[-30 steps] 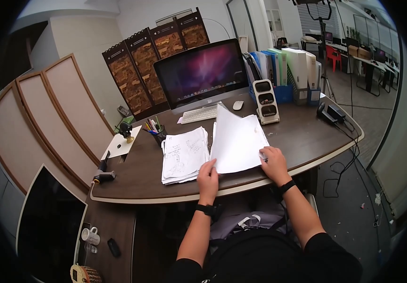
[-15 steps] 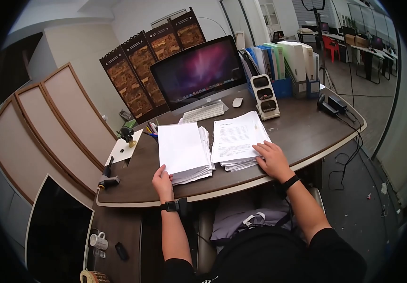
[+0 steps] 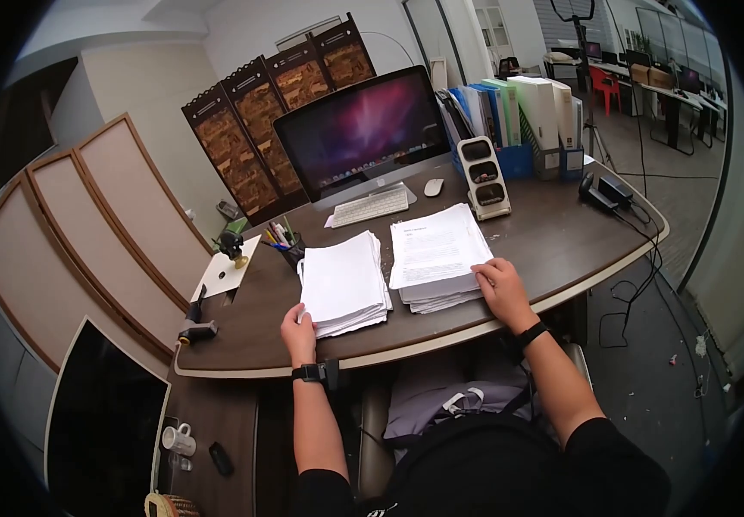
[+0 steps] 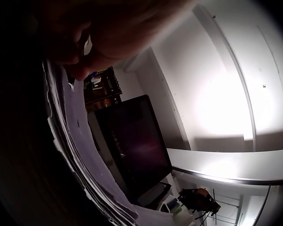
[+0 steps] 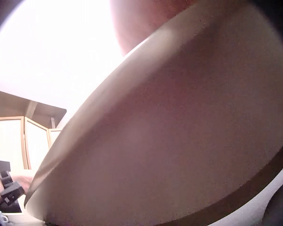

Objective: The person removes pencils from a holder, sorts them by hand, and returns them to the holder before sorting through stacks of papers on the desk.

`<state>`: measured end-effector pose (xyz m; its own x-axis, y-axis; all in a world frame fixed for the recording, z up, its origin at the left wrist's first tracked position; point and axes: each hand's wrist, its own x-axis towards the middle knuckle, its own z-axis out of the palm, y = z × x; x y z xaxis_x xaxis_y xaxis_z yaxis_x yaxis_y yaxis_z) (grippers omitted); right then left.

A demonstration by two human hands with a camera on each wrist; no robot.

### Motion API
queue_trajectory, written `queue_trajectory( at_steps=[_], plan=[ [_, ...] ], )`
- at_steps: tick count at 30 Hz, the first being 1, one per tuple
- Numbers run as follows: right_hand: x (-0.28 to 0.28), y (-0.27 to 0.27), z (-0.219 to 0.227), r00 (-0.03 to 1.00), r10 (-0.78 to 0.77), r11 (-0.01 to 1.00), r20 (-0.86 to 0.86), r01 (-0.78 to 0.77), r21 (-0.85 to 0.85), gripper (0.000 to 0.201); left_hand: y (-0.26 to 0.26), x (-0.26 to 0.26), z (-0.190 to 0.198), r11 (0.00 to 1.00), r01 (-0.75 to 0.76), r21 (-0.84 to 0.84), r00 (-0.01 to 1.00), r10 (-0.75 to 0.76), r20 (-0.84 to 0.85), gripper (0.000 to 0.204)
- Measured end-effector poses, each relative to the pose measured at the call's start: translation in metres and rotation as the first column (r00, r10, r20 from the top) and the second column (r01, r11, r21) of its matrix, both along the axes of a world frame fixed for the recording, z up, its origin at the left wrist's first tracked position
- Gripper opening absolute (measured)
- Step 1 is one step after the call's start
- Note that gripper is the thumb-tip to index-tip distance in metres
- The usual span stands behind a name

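Observation:
A left stack of white paper [image 3: 348, 276] lies on the desk, its top sheet blank and flat. My left hand [image 3: 299, 334] is at its near left corner, thumb over the edge and fingers bent at the side; in the left wrist view the fingertips [image 4: 79, 70] meet the stack's edges [image 4: 85, 165]. Beside it lies a right stack of paper [image 3: 441, 300] with a printed sheet [image 3: 437, 248] on top. My right hand [image 3: 506, 291] pinches the near right corner of this sheet. Seen from the right wrist, the desk's underside hides the fingers.
Behind the stacks stand a keyboard [image 3: 370, 208], a mouse [image 3: 433, 187] and a monitor [image 3: 363, 138]. A pen holder [image 3: 289, 250] stands left of the paper, a three-slot stand [image 3: 486, 177] right of it. Cables and black adapters [image 3: 606, 194] lie at the desk's right.
The left hand has moved left with a sheet, which now lies blank side up on the left stack. A printed page shows on the right stack; my right hand has shifted to its near corner.

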<state>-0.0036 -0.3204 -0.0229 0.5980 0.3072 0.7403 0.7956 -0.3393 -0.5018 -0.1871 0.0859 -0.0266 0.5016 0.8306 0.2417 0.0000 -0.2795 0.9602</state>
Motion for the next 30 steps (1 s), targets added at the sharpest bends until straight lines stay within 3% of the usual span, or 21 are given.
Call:
queue_trajectory(
  at_steps=[2, 3, 4, 5, 6, 8, 10, 11, 13, 17, 20, 25, 27, 28, 30],
  plan=[
    [0.003, -0.002, 0.001, 0.988, -0.041, 0.998, -0.146, 0.048, 0.044, 0.016, 0.011, 0.007, -0.012, 0.999, -0.004, 0.033, 1.0, 0.005, -0.023, 0.036],
    [0.005, -0.003, -0.001, 0.994, -0.033, 0.997, -0.101, 0.039, 0.068, 0.017, 0.021, 0.009, -0.027, 0.955, -0.116, 0.274, 0.992, 0.127, -0.02, 0.036],
    [0.005, -0.004, -0.002, 0.994, -0.032, 0.997, -0.104, 0.038, 0.062, 0.017, 0.027, 0.008, -0.039, 0.842, -0.215, 0.495, 0.97, 0.244, 0.006, 0.036],
    [0.004, -0.005, -0.002, 0.985, 0.015, 0.991, -0.172, 0.008, 0.137, 0.017, 0.004, 0.003, -0.026, 0.776, -0.301, 0.555, 0.936, 0.352, 0.016, 0.036],
    [0.003, -0.004, -0.002, 0.97, 0.067, 0.976, -0.234, -0.016, 0.215, 0.017, -0.017, -0.003, -0.013, 0.776, -0.302, 0.554, 0.935, 0.355, 0.012, 0.036],
    [0.003, -0.003, 0.002, 0.964, 0.089, 0.965, -0.25, -0.021, 0.262, 0.018, -0.05, -0.002, 0.003, 0.858, -0.258, 0.445, 0.96, 0.28, 0.016, 0.034],
    [0.002, -0.006, 0.001, 0.976, 0.077, 0.972, -0.202, -0.029, 0.231, 0.018, -0.083, 0.006, 0.003, 0.944, 0.023, 0.328, 0.999, -0.033, 0.026, 0.031],
    [0.001, -0.006, -0.001, 0.975, 0.08, 0.974, -0.208, -0.032, 0.223, 0.018, -0.109, 0.007, 0.014, 0.965, 0.254, 0.062, 0.966, -0.256, 0.023, 0.04],
    [0.002, -0.007, -0.001, 0.975, 0.117, 0.965, -0.186, -0.068, 0.252, 0.017, -0.136, 0.016, 0.017, 0.83, 0.555, -0.049, 0.832, -0.555, 0.022, 0.066],
    [0.003, -0.009, 0.0, 0.978, 0.138, 0.973, -0.158, -0.104, 0.205, 0.016, -0.165, 0.039, 0.016, 0.73, 0.67, -0.133, 0.742, -0.667, 0.071, 0.075],
    [0.002, -0.009, -0.001, 0.981, 0.159, 0.976, -0.108, -0.14, 0.165, 0.015, -0.167, 0.045, 0.014, 0.764, 0.644, -0.046, 0.765, -0.645, 0.003, 0.074],
    [0.001, -0.012, 0.003, 0.981, 0.172, 0.985, -0.094, -0.168, 0.045, 0.015, -0.168, 0.041, 0.007, 0.762, 0.642, -0.08, 0.766, -0.64, 0.057, 0.058],
    [0.001, -0.013, 0.003, 0.981, 0.185, 0.983, -0.056, -0.186, -0.005, 0.016, -0.163, 0.045, 0.0, 0.769, 0.639, 0.005, 0.769, -0.638, -0.045, 0.033],
    [0.0, -0.012, 0.003, 0.982, 0.184, 0.983, -0.051, -0.185, -0.004, 0.016, -0.158, 0.049, -0.007, 0.769, 0.639, 0.009, 0.768, -0.639, -0.043, 0.033],
    [0.0, -0.01, 0.003, 0.978, 0.178, 0.983, -0.11, -0.173, 0.055, 0.018, -0.149, 0.057, -0.02, 0.753, 0.555, 0.353, 0.829, -0.533, -0.167, 0.015]
  ],
)
